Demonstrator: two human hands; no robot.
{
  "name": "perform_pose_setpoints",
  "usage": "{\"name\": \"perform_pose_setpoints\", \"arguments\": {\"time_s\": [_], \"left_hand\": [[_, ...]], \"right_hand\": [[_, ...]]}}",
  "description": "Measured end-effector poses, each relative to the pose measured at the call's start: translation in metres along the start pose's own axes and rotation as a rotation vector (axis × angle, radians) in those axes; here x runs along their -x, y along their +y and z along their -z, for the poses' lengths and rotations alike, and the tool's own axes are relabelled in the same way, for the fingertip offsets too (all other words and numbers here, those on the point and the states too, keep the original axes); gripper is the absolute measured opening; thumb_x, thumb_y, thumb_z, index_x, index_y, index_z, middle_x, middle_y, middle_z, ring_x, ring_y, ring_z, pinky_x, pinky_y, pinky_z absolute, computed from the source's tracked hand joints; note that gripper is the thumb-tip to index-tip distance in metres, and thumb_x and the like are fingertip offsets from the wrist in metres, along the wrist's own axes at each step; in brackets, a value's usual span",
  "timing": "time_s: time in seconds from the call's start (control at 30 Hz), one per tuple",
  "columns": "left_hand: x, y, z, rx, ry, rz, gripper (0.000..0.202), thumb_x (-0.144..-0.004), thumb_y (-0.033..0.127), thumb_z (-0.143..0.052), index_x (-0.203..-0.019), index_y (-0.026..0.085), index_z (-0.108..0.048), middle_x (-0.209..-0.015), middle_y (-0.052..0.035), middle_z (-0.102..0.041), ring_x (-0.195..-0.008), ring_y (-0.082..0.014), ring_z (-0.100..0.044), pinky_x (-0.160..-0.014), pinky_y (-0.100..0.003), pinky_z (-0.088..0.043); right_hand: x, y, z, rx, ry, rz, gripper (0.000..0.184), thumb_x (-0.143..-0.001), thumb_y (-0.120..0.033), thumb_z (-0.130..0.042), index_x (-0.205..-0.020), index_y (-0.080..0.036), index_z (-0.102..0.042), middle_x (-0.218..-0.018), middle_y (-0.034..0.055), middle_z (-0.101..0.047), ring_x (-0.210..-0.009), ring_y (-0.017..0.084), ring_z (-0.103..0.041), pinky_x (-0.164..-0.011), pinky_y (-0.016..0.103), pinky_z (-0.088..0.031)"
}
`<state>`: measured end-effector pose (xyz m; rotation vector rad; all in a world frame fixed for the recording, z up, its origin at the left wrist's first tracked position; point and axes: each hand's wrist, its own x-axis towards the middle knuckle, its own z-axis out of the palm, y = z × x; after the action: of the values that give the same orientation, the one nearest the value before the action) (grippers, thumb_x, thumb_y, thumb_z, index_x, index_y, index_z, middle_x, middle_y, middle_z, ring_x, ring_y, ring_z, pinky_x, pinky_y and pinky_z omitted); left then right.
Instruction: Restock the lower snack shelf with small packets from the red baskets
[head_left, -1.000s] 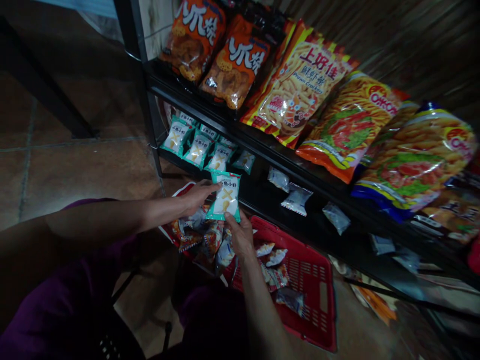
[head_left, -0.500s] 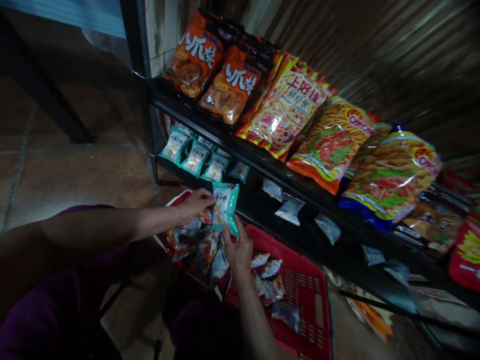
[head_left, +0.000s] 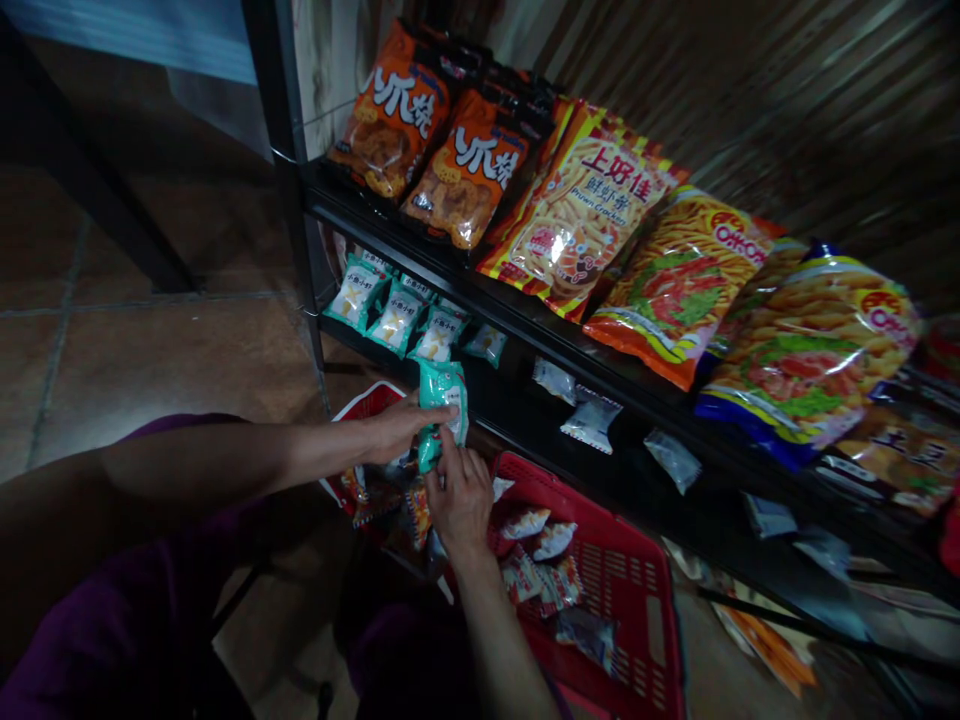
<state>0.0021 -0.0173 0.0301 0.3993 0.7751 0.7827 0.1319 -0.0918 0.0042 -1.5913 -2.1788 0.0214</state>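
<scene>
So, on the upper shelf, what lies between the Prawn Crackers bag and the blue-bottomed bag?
In the head view, an orange-bottomed bag lies between them, with another bag partly showing behind it.

Brown floor tiles (head_left: 150,370) below, possibly, a blue tablecloth (head_left: 150,38)

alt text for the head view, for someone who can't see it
A person's left hand holds a small green-and-white snack packet, with the right hand at its lower end. Beyond, similar packets sit on a black shelf below large snack bags; near the right hand, a red basket holds other packets.
</scene>
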Motion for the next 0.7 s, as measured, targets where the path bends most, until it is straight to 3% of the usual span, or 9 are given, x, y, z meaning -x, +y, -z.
{"name": "perform_pose_setpoints", "arguments": {"time_s": [0.17,0.23,0.37,0.47,0.57,0.7], "left_hand": [[0.001,0.004,0.004,-0.017,-0.001,0.059,0.029,-0.060,0.024,-0.081,-0.080,0.014,-0.063,-0.069,-0.0040,-0.066,-0.060,-0.0146,-0.060,-0.061,-0.028,-0.047],[0.000,0.004,0.007,-0.002,-0.008,0.062,0.029,-0.060,0.024,-0.080,-0.082,0.015,-0.063,-0.070,-0.0042,-0.067,-0.060,-0.0152,-0.061,-0.063,-0.029,-0.049],[-0.003,0.003,0.009,0.050,0.013,0.028,0.036,-0.061,0.025,-0.080,-0.092,0.017,-0.063,-0.077,-0.0047,-0.070,-0.067,-0.0188,-0.065,-0.069,-0.035,-0.053],[-0.005,0.001,0.006,0.057,0.037,-0.013,0.034,-0.063,0.027,-0.079,-0.091,0.016,-0.063,-0.080,-0.0064,-0.070,-0.072,-0.0202,-0.066,-0.073,-0.037,-0.053],[-0.005,-0.001,0.004,0.044,0.031,-0.020,0.030,-0.066,0.030,-0.078,-0.087,0.014,-0.064,-0.082,-0.0087,-0.070,-0.073,-0.0200,-0.065,-0.074,-0.036,-0.052],[-0.006,-0.006,0.004,0.006,-0.013,0.004,0.032,-0.067,0.034,-0.077,-0.088,0.013,-0.065,-0.085,-0.0101,-0.070,-0.075,-0.0201,-0.065,-0.075,-0.035,-0.051]], "right_hand": [[0.004,-0.003,0.003,-0.245,-0.052,0.008,0.050,-0.085,-0.032,-0.055,-0.132,-0.018,-0.046,-0.071,0.0022,-0.062,-0.070,0.020,-0.056,-0.072,0.036,-0.045],[0.006,0.000,0.004,-0.388,0.015,-0.178,0.044,-0.084,-0.038,-0.055,-0.124,-0.019,-0.050,-0.070,0.0006,-0.061,-0.068,0.018,-0.057,-0.072,0.034,-0.045],[0.006,0.011,0.001,-0.634,0.217,-0.712,0.030,-0.082,-0.048,-0.055,-0.097,-0.022,-0.056,-0.081,0.0022,-0.062,-0.077,0.018,-0.059,-0.073,0.032,-0.047],[0.002,0.012,-0.003,-1.071,0.115,-0.963,0.033,-0.076,-0.056,-0.060,-0.081,-0.023,-0.059,-0.079,0.0016,-0.064,-0.077,0.018,-0.061,-0.074,0.034,-0.052],[-0.002,0.005,-0.004,-1.512,0.026,-1.147,0.031,-0.070,-0.051,-0.071,-0.080,-0.023,-0.063,-0.078,0.0007,-0.067,-0.075,0.018,-0.065,-0.074,0.036,-0.055],[-0.006,0.000,-0.003,-1.757,0.067,-1.187,0.024,-0.061,-0.034,-0.082,-0.075,-0.024,-0.065,-0.082,-0.0028,-0.072,-0.081,0.015,-0.067,-0.084,0.035,-0.054]]}}
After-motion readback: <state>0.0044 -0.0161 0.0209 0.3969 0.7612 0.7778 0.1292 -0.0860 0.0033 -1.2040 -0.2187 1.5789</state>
